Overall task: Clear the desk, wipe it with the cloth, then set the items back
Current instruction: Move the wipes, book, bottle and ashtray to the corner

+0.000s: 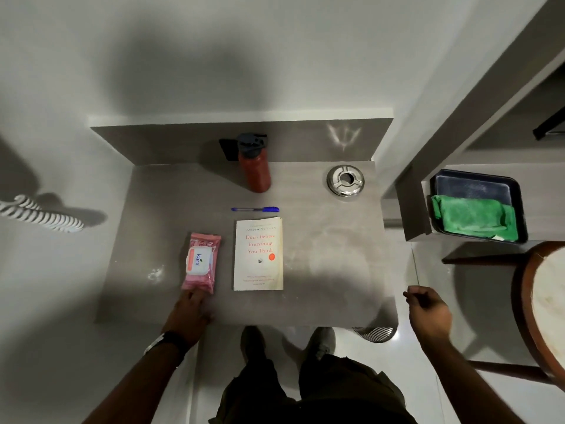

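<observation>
Head view. The tabletop point(321, 246) carries five items, so judge the step in hand as clearing, with the wipe pack point(201, 262) first. Your left hand point(191, 313) lies at the near end of the pack, fingertips touching its pink wrapper. The fingers point(195, 296) are extended and close together, not yet closed around anything. To lift well, slide the fingers under the near edge and pinch across the pack's width; the soft wrapper will likely sag, so grip near the rigid white lid. Keep the pack clear of the paperback book point(258, 254) just beside it on the right.

Your right hand point(428, 307) hovers beyond the tabletop's near right corner, touching nothing. Its fingers are loosely curled and hold nothing.

Remaining items: a blue pen point(255, 209) lies beyond the book, apart from it; a red water bottle point(254, 169) stands upright near the back panel; a metal ashtray point(345, 180) sits at the far right. Move the bottle upright, since tipping is a risk.

The green cloth point(475, 221) rests in a dark tray point(519, 191) on the shelf to the right, well apart from both hands. Leave it there until the tabletop is bare.
</observation>
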